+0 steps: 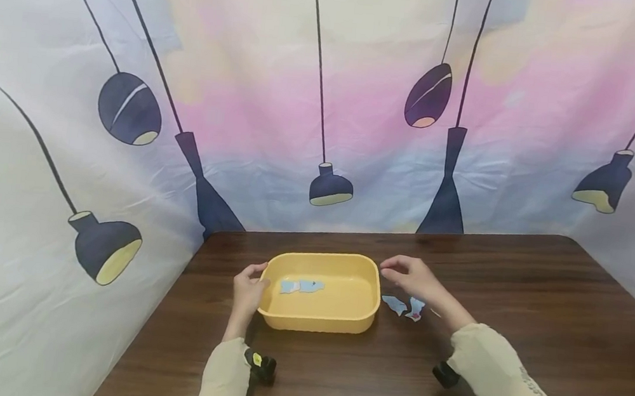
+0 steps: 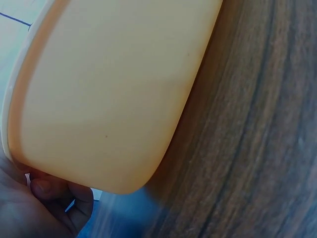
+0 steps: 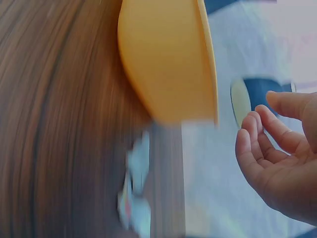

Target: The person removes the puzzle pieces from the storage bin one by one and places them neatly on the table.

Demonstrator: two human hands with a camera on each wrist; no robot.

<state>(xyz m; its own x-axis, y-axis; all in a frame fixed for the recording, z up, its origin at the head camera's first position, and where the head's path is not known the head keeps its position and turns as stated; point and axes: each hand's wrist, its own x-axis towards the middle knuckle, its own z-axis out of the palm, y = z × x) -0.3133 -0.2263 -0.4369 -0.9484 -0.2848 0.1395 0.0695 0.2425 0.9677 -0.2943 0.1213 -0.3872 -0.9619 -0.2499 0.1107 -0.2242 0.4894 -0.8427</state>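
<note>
A yellow plastic tub (image 1: 313,325) stands on the table in the head view. My left hand (image 1: 248,293) grips its left end, thumb over the rim and fingers outside; the left wrist view has the fingers bent against the tub wall (image 2: 109,99). Two light blue torn paper pieces (image 1: 311,286) lie inside the tub, toward the left. My right hand (image 1: 412,278) hovers just beyond the tub's right end, its fingers loosely bent and nothing between them in the right wrist view. Below it, torn paper pieces (image 1: 395,305) lie on the table, blurred in the right wrist view.
The dark brown wooden table (image 1: 539,340) runs back to a cloth backdrop (image 1: 278,124) printed with hanging lamps. Black wrist cameras (image 1: 446,375) stick out from both cream sleeves. A pale sliver (image 1: 435,312) shows beside the right forearm.
</note>
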